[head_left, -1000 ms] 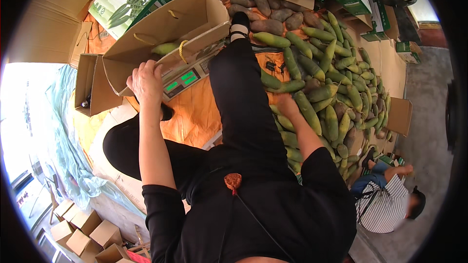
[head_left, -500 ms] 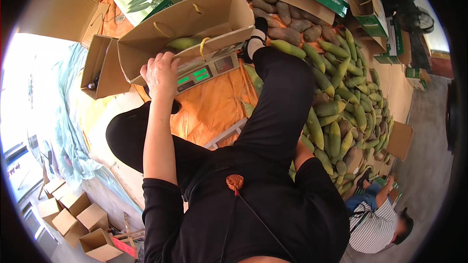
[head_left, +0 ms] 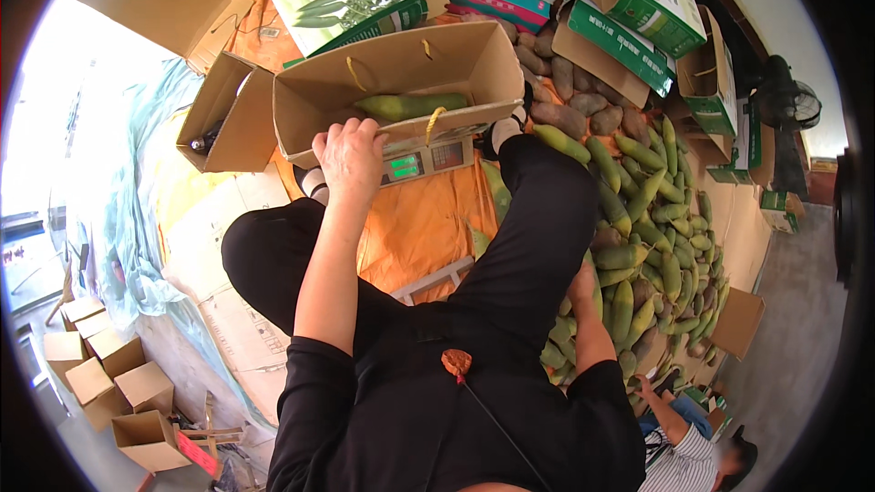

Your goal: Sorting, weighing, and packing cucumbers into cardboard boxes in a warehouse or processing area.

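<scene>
My left hand [head_left: 351,155] grips the near wall of an open cardboard carton [head_left: 483,68], its fingers hooked over the top edge. Inside the carton lies a long green radish [head_left: 410,107]. Yellow cord handles [head_left: 436,125] are fixed to the carton's sides. Under the carton's near side shows a scale [head_left: 424,164] with a lit green display. By my right knee, my right hand [head_left: 581,286] is down at the near edge of a big heap of green radishes [head_left: 670,219]. My thigh partly hides its fingers, so its grip is not clear.
Brownish, reddish tubers [head_left: 565,114] lie beyond my right foot. Printed green-and-white boxes [head_left: 342,0] stand at the back. Left of the carton is a smaller open box [head_left: 228,118]. Orange sheeting [head_left: 415,228] covers the floor. A person in a striped shirt [head_left: 684,465] sits lower right.
The view has shifted, so the carton sits lower and farther right, showing more of the radish inside. My left hand stays on the carton; my right hand now shows beside the heap.
</scene>
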### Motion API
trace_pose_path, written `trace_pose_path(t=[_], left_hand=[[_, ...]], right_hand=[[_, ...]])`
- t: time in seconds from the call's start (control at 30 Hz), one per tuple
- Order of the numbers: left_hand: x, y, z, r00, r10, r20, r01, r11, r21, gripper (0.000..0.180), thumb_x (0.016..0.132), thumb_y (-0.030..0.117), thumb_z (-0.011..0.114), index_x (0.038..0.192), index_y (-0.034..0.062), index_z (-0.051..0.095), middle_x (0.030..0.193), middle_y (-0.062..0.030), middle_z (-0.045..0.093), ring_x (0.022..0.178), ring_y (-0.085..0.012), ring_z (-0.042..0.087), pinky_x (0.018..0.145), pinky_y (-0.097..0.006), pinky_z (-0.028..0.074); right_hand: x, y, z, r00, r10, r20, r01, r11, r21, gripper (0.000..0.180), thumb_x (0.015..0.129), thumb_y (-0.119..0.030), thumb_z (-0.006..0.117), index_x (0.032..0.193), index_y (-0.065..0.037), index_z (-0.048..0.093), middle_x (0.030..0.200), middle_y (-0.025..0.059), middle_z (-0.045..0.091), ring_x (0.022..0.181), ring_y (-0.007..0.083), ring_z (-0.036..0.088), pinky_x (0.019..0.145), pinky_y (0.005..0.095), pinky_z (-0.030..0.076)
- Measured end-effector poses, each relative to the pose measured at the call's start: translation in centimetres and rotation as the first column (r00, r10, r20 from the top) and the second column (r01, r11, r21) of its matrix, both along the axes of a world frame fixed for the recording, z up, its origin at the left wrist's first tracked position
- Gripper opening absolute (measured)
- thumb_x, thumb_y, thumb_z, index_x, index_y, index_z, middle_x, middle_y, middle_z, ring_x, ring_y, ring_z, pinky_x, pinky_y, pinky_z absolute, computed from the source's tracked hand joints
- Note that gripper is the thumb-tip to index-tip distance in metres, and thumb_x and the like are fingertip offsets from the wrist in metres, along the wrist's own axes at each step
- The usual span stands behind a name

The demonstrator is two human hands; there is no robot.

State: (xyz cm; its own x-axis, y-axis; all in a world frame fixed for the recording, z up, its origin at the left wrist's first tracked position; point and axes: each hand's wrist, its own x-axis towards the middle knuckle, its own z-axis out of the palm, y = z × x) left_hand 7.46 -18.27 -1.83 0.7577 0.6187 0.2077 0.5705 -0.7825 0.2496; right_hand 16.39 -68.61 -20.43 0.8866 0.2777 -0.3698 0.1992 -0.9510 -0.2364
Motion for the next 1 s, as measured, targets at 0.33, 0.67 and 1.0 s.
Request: trace_pose_path(t=[0.33,0.67,1.0], left_hand=[[-0.4,-0.3,0.0,1.000,-0.011,0.000,0.011,1.000,-0.028,0.012,0.078,0.021,0.065,0.082,0.0101,0.062,0.083,-0.0044,0.059,0.088,-0.0246,0.054,0.085,-0.042,0.035],[-0.6,-0.1,0.8,0.997,0.011,-0.082,-0.012,1.000,-0.010,0.014,0.081,0.022,0.062,0.090,0.0109,0.062,0.089,-0.0050,0.060,0.091,-0.0256,0.055,0.088,-0.043,0.035],[-0.9,-0.2,0.6,0.997,-0.004,-0.079,0.004,1.000,0.004,0.015,0.079,0.022,0.064,0.088,0.0100,0.062,0.088,-0.0055,0.060,0.090,-0.0263,0.054,0.088,-0.044,0.036]], right_hand=[[11.2,18.8,26.0,0.968,-0.141,0.206,-0.106,0.515,0.850,0.042,0.082,0.003,0.060,0.122,-0.001,0.047,0.118,0.0099,0.053,0.105,0.0181,0.055,0.090,0.0306,0.045],[10.5,41.6,27.9,0.939,0.204,0.277,-0.332,0.323,0.886,0.043,0.065,-0.015,0.076,0.101,-0.003,0.056,0.093,0.0138,0.064,0.084,0.0221,0.063,0.076,0.0325,0.050],[12.6,39.9,23.8,0.863,0.499,-0.075,-0.232,0.524,0.819,0.027,0.078,-0.016,0.068,0.102,-0.002,0.063,0.095,0.0097,0.065,0.088,0.0156,0.061,0.079,0.0284,0.049]])
